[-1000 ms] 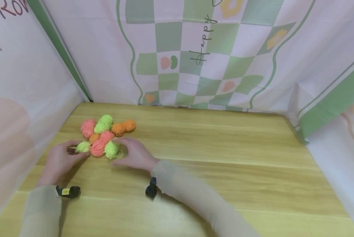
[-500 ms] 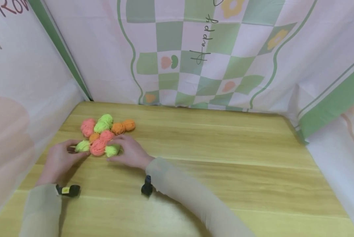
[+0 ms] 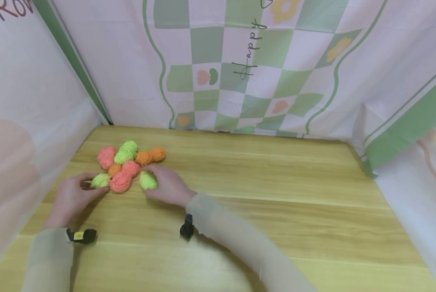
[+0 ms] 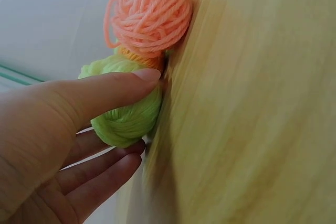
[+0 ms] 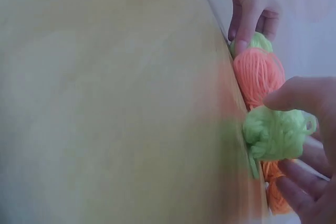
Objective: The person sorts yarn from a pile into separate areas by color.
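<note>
My left hand (image 3: 73, 196) holds a yellow-green yarn ball (image 4: 131, 121) at the left front of a cluster of small yarn balls, thumb on its near side and fingers on the far side. My right hand (image 3: 170, 186) grips another yellow-green yarn ball (image 3: 148, 181), a short gap to the right of the pink yarn ball (image 3: 121, 182). A loose loop of yarn sticks out from this ball in the right wrist view. Between the hands, a second pink yarn ball (image 3: 131, 168) and a small orange yarn ball (image 3: 114, 170) lie against the front pink one.
Behind these, a pink yarn bundle (image 3: 106, 157), a yellow-green yarn bundle (image 3: 126, 152) and an orange yarn bundle (image 3: 150, 156) lie on the wooden table (image 3: 276, 211). A printed cloth (image 3: 232, 101) hangs along the table's back edge, with more cloth at both sides.
My right hand first closed in on the right yellow-green yarn ball beside the pink one, then shifted right with it, opening a gap. My left hand stays at its yarn ball.
</note>
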Demonstrator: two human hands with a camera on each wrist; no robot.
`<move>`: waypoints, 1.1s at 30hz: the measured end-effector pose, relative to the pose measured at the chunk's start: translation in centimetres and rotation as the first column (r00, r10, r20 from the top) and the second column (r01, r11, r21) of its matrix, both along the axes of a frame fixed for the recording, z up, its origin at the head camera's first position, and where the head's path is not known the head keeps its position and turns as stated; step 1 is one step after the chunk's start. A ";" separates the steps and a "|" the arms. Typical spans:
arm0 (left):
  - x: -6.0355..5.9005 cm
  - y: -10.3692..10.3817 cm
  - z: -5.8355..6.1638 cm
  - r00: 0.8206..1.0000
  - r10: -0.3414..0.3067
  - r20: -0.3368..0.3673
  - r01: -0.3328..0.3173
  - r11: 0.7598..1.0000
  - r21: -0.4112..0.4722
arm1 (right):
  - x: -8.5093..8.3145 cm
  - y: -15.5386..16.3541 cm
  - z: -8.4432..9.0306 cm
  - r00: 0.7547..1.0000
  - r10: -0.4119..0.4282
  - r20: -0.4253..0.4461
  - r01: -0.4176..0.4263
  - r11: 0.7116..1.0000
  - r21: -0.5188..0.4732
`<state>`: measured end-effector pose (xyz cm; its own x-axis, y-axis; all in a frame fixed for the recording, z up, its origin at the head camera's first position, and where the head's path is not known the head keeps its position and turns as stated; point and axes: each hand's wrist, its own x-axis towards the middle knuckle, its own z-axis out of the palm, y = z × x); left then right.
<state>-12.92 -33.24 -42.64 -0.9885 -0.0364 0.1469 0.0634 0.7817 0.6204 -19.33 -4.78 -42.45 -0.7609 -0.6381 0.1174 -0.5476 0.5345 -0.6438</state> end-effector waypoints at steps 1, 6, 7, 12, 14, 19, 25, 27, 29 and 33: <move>0.0 -0.1 0.0 1.000 0.001 -0.001 -0.001 1.000 0.002 | 0.0 0.1 0.0 1.000 -0.016 0.009 0.016 1.000 -0.002; 0.0 -0.1 -0.1 1.000 0.004 0.002 -0.004 1.000 -0.003 | -0.4 0.3 -0.3 0.997 -0.080 0.018 0.081 0.997 -0.021; 0.0 -0.1 -0.1 1.000 0.005 0.005 -0.005 1.000 -0.004 | -0.5 0.3 -0.4 0.996 -0.087 0.013 0.088 0.996 -0.022; 0.1 0.0 0.1 1.000 0.008 0.024 -0.008 1.000 0.002 | -0.6 0.1 -0.6 0.993 -0.116 0.010 0.116 0.993 -0.012; 0.0 0.1 0.2 1.000 0.008 0.028 -0.008 1.000 0.002 | -0.6 0.0 -0.6 0.991 -0.129 0.016 0.129 0.992 -0.012; -0.1 0.1 0.1 0.999 0.005 0.036 -0.005 1.000 -0.004 | -0.7 0.1 -0.6 0.988 -0.150 0.047 0.151 0.988 -0.013; -0.1 0.1 0.2 0.999 0.004 0.037 -0.004 1.000 0.000 | -0.8 0.8 -0.3 0.988 -0.144 0.063 0.146 0.989 -0.034; 0.0 0.1 0.3 0.999 0.005 0.038 -0.005 1.000 0.003 | -0.9 1.1 -0.2 0.989 -0.136 0.064 0.140 0.989 -0.048; 0.0 0.1 0.3 0.999 0.006 0.041 -0.006 1.000 0.007 | -1.0 1.4 -0.1 0.988 -0.135 0.071 0.139 0.989 -0.057; 0.0 0.0 0.2 0.999 0.002 0.040 -0.002 1.000 0.002 | -1.4 2.1 -0.1 0.986 -0.145 0.083 0.151 0.986 -0.068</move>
<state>-12.87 -33.28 -42.44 -0.9935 -0.0389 0.1072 0.0369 0.7802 0.6244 -20.68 -2.64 -42.55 -0.8549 -0.5096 0.0967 -0.4127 0.5554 -0.7220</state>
